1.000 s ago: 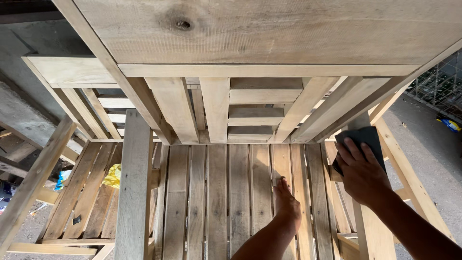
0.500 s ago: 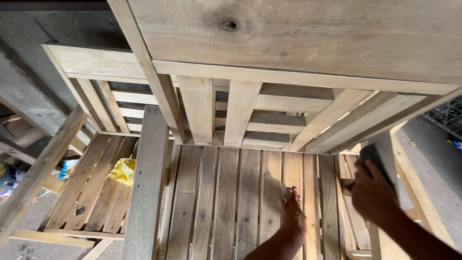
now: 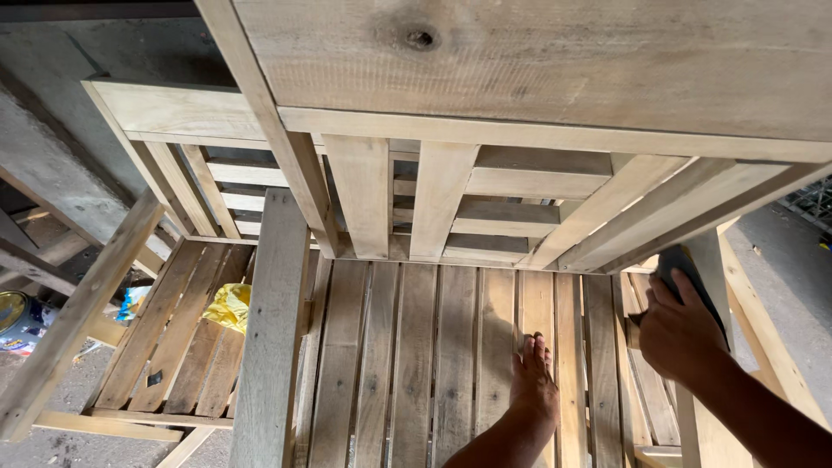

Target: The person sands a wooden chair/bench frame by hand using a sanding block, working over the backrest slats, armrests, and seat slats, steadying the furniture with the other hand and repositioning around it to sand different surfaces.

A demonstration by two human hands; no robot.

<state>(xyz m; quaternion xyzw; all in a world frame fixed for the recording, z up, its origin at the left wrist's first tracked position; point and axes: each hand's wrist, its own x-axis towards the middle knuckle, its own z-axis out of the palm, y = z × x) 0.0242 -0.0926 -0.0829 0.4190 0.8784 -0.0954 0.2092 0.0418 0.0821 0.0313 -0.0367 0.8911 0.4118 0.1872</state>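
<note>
Wooden chair seat slats [image 3: 433, 364]: my left hand [image 3: 534, 386] presses flat, open, steadying; right hand [image 3: 680, 334] grips dark sanding pad [image 3: 689, 273] against armrest frame beside seat.

Soft even daylight, gentle shadows beneath slats, sharp focus, slight wide-angle stretch.

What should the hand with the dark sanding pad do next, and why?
Probably slide the sanding pad along the chair's side rail. The right hand already presses it there, and the left hand lies flat on the seat slats, steadying the chair.
</note>
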